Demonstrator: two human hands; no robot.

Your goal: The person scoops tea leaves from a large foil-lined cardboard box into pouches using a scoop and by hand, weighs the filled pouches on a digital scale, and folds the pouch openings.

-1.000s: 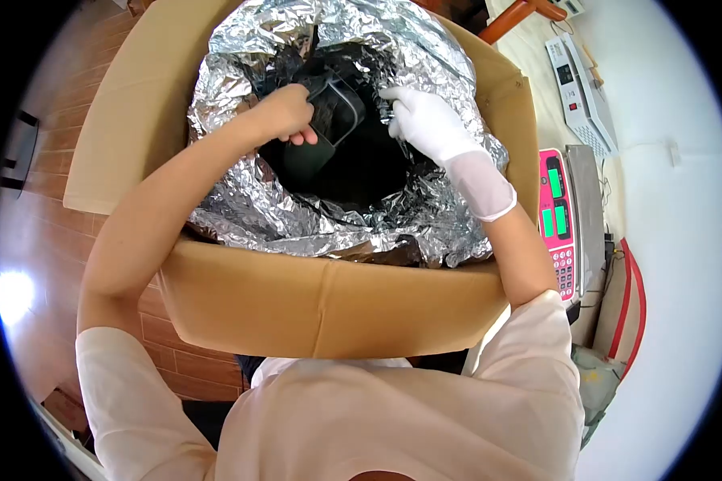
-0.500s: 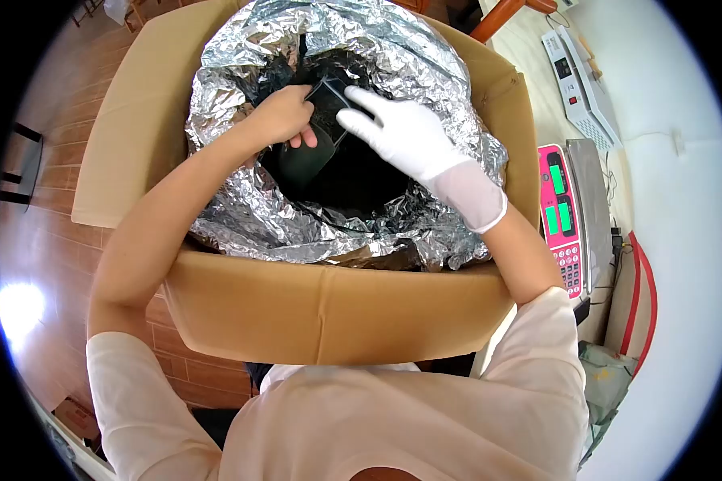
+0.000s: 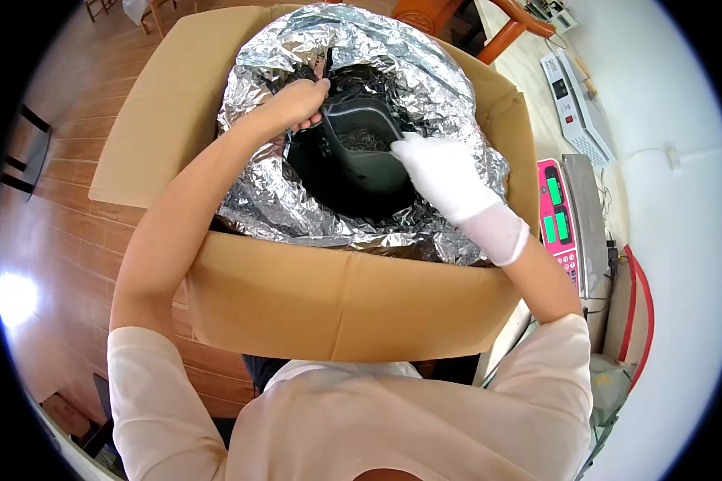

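A dark plastic container (image 3: pixel 377 172) with a little dark material inside is tilted in the opening of a foil bag (image 3: pixel 273 212). My bare left hand (image 3: pixel 303 103) is closed on the container's left rim. On the right rim, my white-gloved right hand (image 3: pixel 433 164) has its fingers closed. Around the dark opening, the silver foil lining is crumpled, and it sits inside a large cardboard box (image 3: pixel 345 305). The container's lower part is hidden in shadow.
To the right stand a pink scale (image 3: pixel 555 212) with green displays and a white appliance (image 3: pixel 573 104). An open box flap (image 3: pixel 168 104) extends left. Wooden furniture (image 3: pixel 505 40) is beyond the box, and a dark stool (image 3: pixel 36 156) stands at far left.
The container has turned so its open top shows, and its rim is now between both hands. My right hand has moved right and lower and closed on the rim. The view has shifted slightly.
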